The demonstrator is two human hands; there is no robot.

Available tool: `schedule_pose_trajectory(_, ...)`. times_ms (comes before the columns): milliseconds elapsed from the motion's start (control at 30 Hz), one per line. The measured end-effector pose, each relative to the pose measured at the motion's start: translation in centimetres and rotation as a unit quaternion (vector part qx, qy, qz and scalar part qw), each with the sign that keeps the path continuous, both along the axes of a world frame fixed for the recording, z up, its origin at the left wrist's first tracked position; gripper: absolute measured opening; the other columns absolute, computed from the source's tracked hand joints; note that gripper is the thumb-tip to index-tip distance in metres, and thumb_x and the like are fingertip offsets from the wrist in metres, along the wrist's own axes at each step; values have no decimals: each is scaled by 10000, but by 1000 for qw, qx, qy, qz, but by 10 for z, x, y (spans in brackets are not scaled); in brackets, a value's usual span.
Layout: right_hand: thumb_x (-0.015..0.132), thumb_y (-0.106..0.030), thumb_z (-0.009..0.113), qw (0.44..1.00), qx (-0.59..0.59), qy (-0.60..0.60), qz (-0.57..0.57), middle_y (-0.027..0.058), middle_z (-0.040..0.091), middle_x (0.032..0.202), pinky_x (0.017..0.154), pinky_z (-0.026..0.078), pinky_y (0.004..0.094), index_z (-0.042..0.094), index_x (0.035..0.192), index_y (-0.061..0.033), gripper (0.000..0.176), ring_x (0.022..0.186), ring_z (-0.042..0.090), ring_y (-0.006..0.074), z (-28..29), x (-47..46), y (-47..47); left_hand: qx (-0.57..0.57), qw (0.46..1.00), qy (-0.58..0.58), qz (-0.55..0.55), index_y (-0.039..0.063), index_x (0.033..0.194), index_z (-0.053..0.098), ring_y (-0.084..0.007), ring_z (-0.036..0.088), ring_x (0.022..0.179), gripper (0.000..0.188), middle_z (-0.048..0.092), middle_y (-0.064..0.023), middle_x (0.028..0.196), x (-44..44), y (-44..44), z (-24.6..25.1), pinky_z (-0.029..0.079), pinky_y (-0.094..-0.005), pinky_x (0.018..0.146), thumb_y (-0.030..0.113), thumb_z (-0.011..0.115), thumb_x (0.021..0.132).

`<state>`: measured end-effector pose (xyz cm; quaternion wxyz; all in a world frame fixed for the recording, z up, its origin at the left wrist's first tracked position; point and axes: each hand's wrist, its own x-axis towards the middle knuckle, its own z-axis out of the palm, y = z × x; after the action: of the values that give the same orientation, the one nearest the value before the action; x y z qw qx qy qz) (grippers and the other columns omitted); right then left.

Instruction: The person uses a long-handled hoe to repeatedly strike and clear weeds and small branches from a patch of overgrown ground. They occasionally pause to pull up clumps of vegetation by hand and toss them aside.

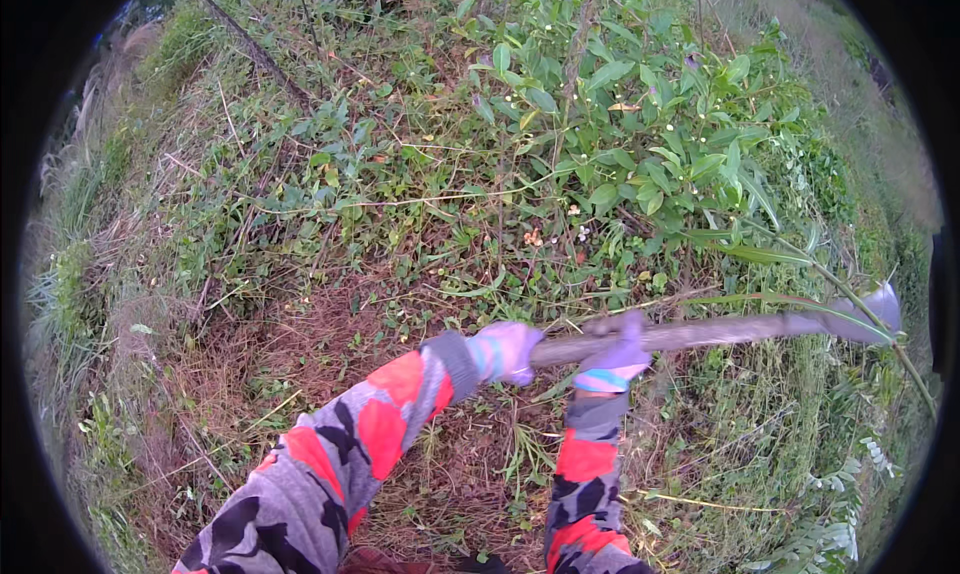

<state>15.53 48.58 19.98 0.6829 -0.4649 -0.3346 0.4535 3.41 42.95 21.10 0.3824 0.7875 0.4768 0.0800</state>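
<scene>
A long-handled cutting tool with a rough wooden handle lies across the view to the right. Its broad metal blade is blurred at the far right, behind a green stem, so its exact shape is unclear. My left hand, in a purple glove with a blue stripe, grips the butt end of the handle. Further along it, my right hand closes around the wood in a matching glove. Both forearms wear sleeves patterned in grey, red and black.
A leafy green shrub stands ahead to the right. A tall stem with long leaves leans beside the blade. Dry brown grass and low creepers cover the ground. A bare dark stick slants up at upper left.
</scene>
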Motion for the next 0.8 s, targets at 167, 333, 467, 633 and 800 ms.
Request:
schedule_pose_trajectory(167,873,-217,531,834,-409,78,361,67,558,619,528,452,362,585,755,-46,215,536,542,217,-257,-68,-86,-346,830,-107,425,9,873,631,-154,629,534,224,638,-72,627,-27,-184,-203,489,-327,462,161,737,748)
schedule_pose_trajectory(333,854,-164,562,849,-388,33,358,55,536,641,505,470,366,584,873,-34,133,525,539,209,-242,21,-83,-404,770,-204,449,-13,1061,551,-198,595,515,314,608,-91,691,60,-186,-234,486,-334,443,84,697,801)
schedule_pose_trajectory(467,829,-133,575,849,-397,86,337,49,523,639,480,476,358,555,856,-42,97,516,532,194,-177,44,-100,-323,777,-329,429,-10,984,537,-193,591,520,304,582,-90,672,90,-196,-174,472,-331,451,128,730,794)
schedule_pose_trajectory(633,810,-136,590,924,-300,51,232,60,498,617,459,481,352,531,879,-42,131,485,515,200,-129,69,-131,-239,911,-148,301,-3,1029,567,-349,651,769,452,647,-198,815,84,-200,-147,519,-414,703,279,729,715)
schedule_pose_trajectory(800,860,-205,585,1000,22,19,2,49,516,594,497,499,347,538,990,-48,210,515,541,183,-19,150,-69,-35,994,-88,51,60,1089,563,-362,654,904,432,670,-185,935,109,-50,-65,519,-447,812,240,683,714)
